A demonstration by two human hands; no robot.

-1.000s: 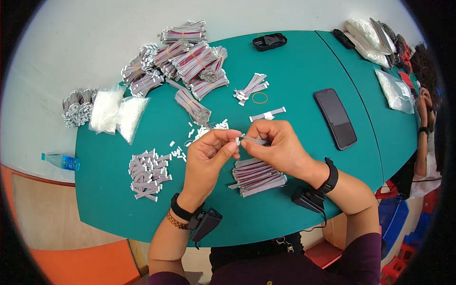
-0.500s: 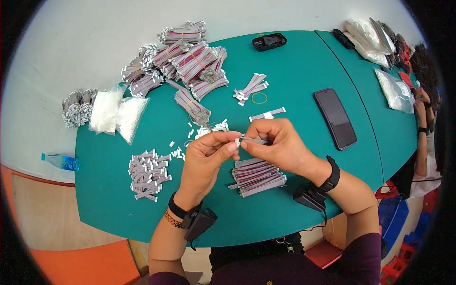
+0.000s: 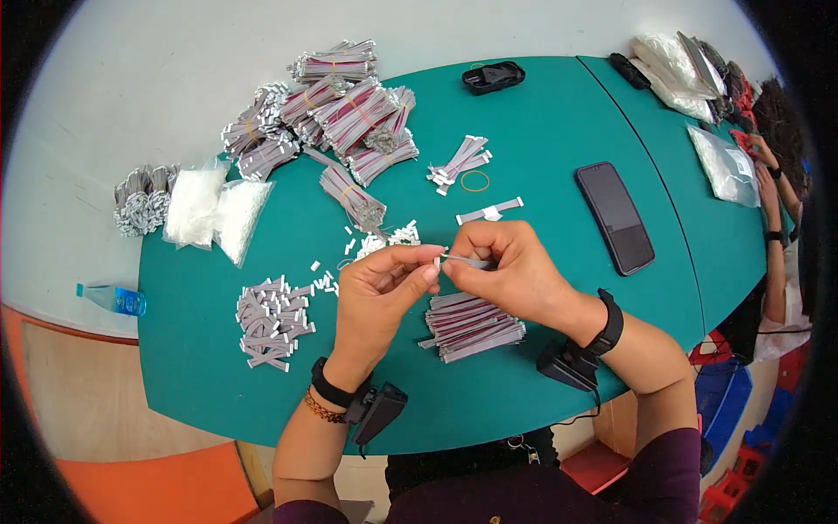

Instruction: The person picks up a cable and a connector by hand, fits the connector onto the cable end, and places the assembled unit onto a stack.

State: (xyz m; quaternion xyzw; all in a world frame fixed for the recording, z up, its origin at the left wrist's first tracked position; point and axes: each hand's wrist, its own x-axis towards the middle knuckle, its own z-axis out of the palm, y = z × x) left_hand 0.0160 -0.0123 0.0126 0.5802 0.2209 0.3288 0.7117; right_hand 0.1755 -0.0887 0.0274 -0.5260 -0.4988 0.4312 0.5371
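Above the middle of the green table my two hands meet fingertip to fingertip. My left hand (image 3: pixel 384 284) pinches a small white plastic connector (image 3: pixel 437 260) between thumb and forefinger. From the right, my right hand (image 3: pixel 506 266) grips a short grey ribbon cable (image 3: pixel 470 261), its end touching or very close to the connector. Just below my hands lies a neat stack of grey and purple ribbon cables (image 3: pixel 476 326). Loose white connectors (image 3: pixel 403 234) are scattered behind and beside my left hand. A pile of short cables with white ends (image 3: pixel 272 321) sits to the left.
Bundled cables (image 3: pixel 358 113) are heaped at the far left beside bags of white parts (image 3: pixel 194 203). A phone (image 3: pixel 615 218) lies on the right, with a rubber band (image 3: pixel 475 181) and black case (image 3: pixel 494 77) farther back. A bottle (image 3: pixel 112 299) is at left; another person's arms (image 3: pixel 772 201) reach in at right.
My hands stay almost in place, with a slight shift of the left wrist and fingertips around the connector. At the far right the other person's hands have moved farther away.
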